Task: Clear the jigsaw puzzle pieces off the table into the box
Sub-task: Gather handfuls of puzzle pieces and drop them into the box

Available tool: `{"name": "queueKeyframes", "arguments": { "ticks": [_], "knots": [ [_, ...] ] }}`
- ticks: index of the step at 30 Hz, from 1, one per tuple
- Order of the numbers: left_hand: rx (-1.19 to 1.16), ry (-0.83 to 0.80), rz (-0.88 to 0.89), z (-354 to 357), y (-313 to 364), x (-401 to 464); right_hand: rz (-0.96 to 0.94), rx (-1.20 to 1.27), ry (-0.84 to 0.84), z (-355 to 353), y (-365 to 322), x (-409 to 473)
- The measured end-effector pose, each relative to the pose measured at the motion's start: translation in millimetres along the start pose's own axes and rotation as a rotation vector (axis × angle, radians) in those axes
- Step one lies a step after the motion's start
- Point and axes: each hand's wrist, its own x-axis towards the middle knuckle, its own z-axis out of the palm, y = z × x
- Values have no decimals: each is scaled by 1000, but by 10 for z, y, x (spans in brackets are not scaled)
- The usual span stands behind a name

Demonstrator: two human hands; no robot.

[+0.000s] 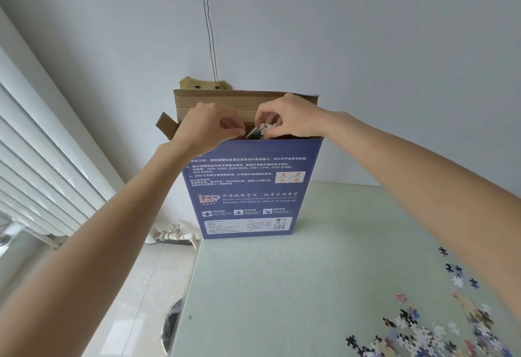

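We see a small clump of jigsaw puzzle pieces at the open mouth of the puzzle box, pinched in the curled fingers of the right hand, which hangs over the box's top edge with the wrist bent down. The left hand reaches in from the other side of the opening, its thumb and forefinger pressed together at the box's front edge; whether they grip the cardboard or a piece we cannot tell. Both forearms stretch up and forward to the box. The box stands upright at the far edge of the pale green table, blue printed face toward us, brown lid flap raised behind the hands and a side flap sticking out to the left. Its inside is hidden from us. Many loose pieces lie scattered on the table well to the right of the box, nearer to us
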Motion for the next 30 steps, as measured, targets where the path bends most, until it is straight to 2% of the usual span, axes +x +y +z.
{"name": "queueKeyframes", "arguments": {
  "ticks": [3,6,8,11,14,16,18,21,25,27,30],
  "knots": [
    [32,27,-13,19,7,-44,12,95,-23,-43,14,-39],
    [31,83,-1,44,39,-123,25,115,36,-68,3,-90],
    [52,177,37,88,79,-189,27,63,89,-64,-12,-135],
    [227,371,189,172,146,-294,9,-86,184,-36,-42,-230],
    [307,531,318,265,243,-439,-20,-151,402,58,-103,-476],
    [243,572,343,366,408,-600,-11,-104,595,223,-136,-819],
    [149,559,328,535,594,-822,40,-7,711,485,-130,-1232],
    [-49,387,202,939,886,-1253,199,111,679,1028,-17,-1951],
    [-267,-69,-87,1697,1235,-1920,386,169,455,1782,175,-3089],
    [-309,-269,-192,2024,1357,-2192,452,173,339,2071,263,-3578],
    [-223,-504,-262,2459,1468,-2559,569,159,186,2408,353,-4183]
  ]
}}
